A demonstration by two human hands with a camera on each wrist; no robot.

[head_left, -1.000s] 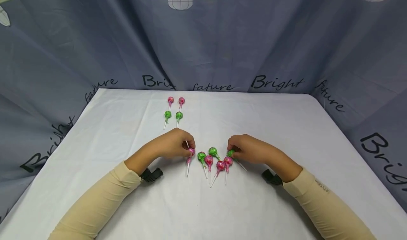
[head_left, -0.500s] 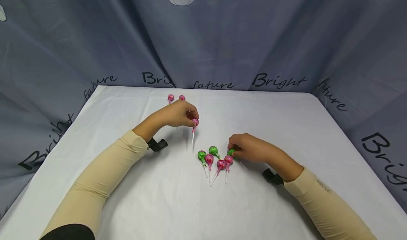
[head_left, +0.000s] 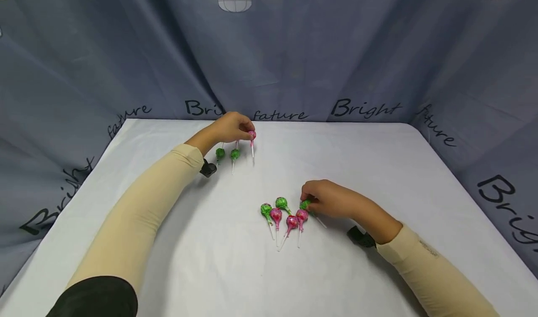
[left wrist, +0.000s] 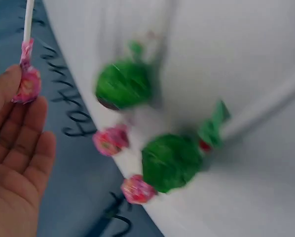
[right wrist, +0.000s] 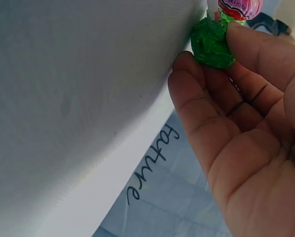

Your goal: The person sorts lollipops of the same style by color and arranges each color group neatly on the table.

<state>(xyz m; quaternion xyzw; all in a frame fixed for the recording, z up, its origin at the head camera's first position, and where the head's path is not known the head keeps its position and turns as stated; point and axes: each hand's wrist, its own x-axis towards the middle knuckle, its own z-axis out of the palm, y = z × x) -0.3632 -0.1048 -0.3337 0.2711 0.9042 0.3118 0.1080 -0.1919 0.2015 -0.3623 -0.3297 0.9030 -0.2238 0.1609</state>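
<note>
Near the table's far edge, my left hand [head_left: 232, 127] pinches a pink lollipop [head_left: 252, 135] by its wrapped head, its white stick pointing toward me. The left wrist view shows this pink lollipop [left wrist: 29, 85] between thumb and fingers. Just left of it lie two green lollipops [head_left: 235, 154], with two pink ones [left wrist: 138, 189] beyond them, mostly hidden by the hand in the head view. My right hand [head_left: 336, 199] pinches the head of a green lollipop [right wrist: 212, 43] at the right end of a loose group. That group holds pink lollipops [head_left: 292, 222] and green lollipops [head_left: 266, 209].
A white cloth covers the table [head_left: 378, 167]. Behind it hangs a grey-blue curtain [head_left: 294, 51] printed with lamps and lettering. Dark wrist cameras sit under both wrists, the right one [head_left: 360, 237] low over the cloth.
My left hand has carried the pink lollipop from beside the group up to the far row, right of the lollipops lying there. My right hand has stayed on its green lollipop.
</note>
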